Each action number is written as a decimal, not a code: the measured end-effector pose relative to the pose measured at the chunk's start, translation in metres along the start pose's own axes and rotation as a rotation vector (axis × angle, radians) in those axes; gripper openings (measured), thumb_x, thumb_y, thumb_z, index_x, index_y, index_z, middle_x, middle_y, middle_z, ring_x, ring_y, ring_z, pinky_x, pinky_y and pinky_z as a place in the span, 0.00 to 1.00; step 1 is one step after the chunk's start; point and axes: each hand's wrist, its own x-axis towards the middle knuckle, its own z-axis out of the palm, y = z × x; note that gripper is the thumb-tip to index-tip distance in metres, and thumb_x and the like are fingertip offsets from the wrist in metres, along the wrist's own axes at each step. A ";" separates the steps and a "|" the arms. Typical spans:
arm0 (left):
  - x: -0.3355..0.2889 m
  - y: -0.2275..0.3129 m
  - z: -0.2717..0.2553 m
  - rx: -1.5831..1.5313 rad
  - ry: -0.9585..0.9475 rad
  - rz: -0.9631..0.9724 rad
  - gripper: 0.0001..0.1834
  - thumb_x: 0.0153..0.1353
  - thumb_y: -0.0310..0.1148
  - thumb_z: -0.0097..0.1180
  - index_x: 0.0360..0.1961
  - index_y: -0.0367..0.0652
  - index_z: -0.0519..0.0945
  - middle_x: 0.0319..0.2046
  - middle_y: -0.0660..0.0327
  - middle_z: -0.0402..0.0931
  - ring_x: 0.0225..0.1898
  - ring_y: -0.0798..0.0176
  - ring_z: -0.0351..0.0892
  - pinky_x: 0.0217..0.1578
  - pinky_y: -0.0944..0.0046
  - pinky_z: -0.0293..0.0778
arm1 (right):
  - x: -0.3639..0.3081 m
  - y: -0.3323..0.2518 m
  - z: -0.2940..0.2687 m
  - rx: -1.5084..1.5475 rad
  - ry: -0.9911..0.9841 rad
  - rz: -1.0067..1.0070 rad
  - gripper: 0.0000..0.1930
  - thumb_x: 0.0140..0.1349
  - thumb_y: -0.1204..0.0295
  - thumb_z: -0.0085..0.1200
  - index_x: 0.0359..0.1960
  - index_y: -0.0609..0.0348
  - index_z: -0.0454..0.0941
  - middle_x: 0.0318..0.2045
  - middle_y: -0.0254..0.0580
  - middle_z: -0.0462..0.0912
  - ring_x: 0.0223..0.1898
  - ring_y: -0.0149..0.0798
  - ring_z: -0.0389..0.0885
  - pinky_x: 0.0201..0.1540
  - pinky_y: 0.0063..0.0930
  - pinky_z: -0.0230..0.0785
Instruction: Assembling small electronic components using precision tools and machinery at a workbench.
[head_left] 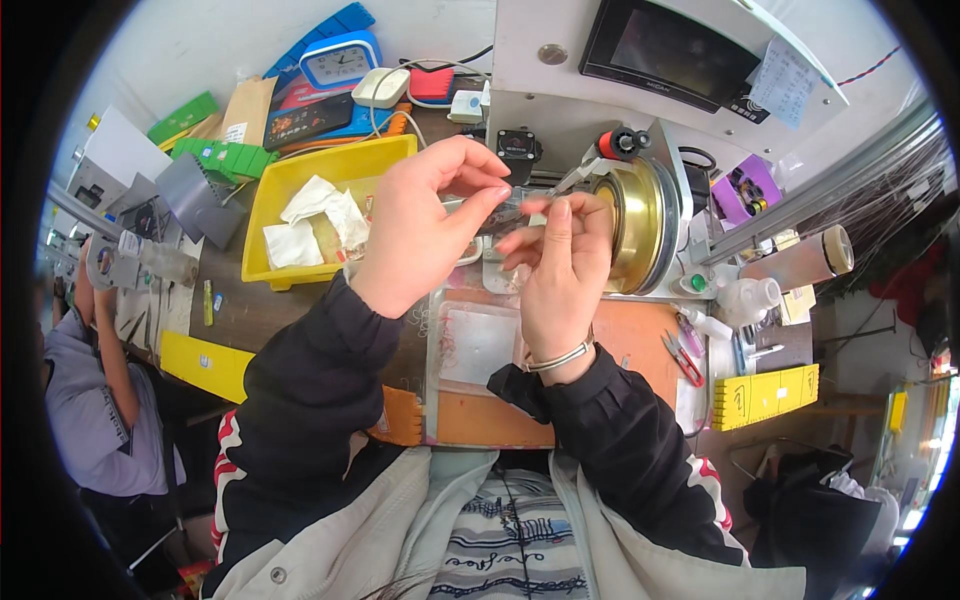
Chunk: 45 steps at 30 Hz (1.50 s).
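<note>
Both of my hands are raised in front of a bench machine. My left hand [425, 220] is pinched, thumb against fingertips; whatever it holds, if anything, is too small to make out. A short gap away, my right hand [565, 270], with a metal bangle at the wrist, has its thumb and index finger together, the other fingers curled toward the left hand. Its contents cannot be made out either. Just right of these fingers is a brass-coloured wheel [628, 220] on the machine. A slim metal arm [578, 176] and a red-and-black roller [622, 143] are above it.
Below my hands, a pale shallow tray [480, 345] lies on an orange board [635, 340]. A yellow bin [255, 235] with white tissues stands left. Red-handled cutters [684, 358] and bottles [748, 302] are right; a screen [655, 55] is above. Another person [105, 400] sits far left.
</note>
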 end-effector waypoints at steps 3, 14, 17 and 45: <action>0.001 0.001 0.004 0.047 0.014 0.024 0.08 0.56 0.21 0.62 0.37 0.36 0.79 0.31 0.61 0.83 0.35 0.70 0.83 0.38 0.70 0.76 | -0.007 0.000 -0.013 0.005 -0.054 0.142 0.06 0.75 0.70 0.42 0.43 0.59 0.64 0.30 0.35 0.72 0.21 0.25 0.69 0.23 0.19 0.66; -0.003 0.005 0.013 0.154 -0.044 0.039 0.07 0.56 0.19 0.62 0.36 0.36 0.78 0.31 0.63 0.82 0.36 0.72 0.82 0.39 0.71 0.75 | -0.055 -0.018 -0.044 -0.007 -0.253 0.393 0.01 0.74 0.77 0.40 0.42 0.59 0.61 0.25 0.32 0.69 0.22 0.23 0.65 0.25 0.17 0.61; -0.004 0.007 0.013 0.226 -0.050 0.086 0.06 0.55 0.18 0.61 0.34 0.36 0.78 0.30 0.61 0.81 0.35 0.70 0.83 0.36 0.70 0.75 | -0.049 -0.015 -0.040 -0.053 -0.272 0.344 0.02 0.74 0.77 0.41 0.42 0.59 0.62 0.25 0.32 0.70 0.22 0.22 0.66 0.25 0.16 0.61; -0.003 0.009 0.009 0.396 -0.167 0.145 0.13 0.54 0.21 0.58 0.42 0.39 0.77 0.36 0.54 0.81 0.41 0.51 0.82 0.40 0.60 0.76 | 0.006 0.017 -0.016 -0.197 -0.071 0.155 0.04 0.69 0.75 0.50 0.38 0.61 0.68 0.27 0.30 0.72 0.25 0.18 0.66 0.24 0.15 0.58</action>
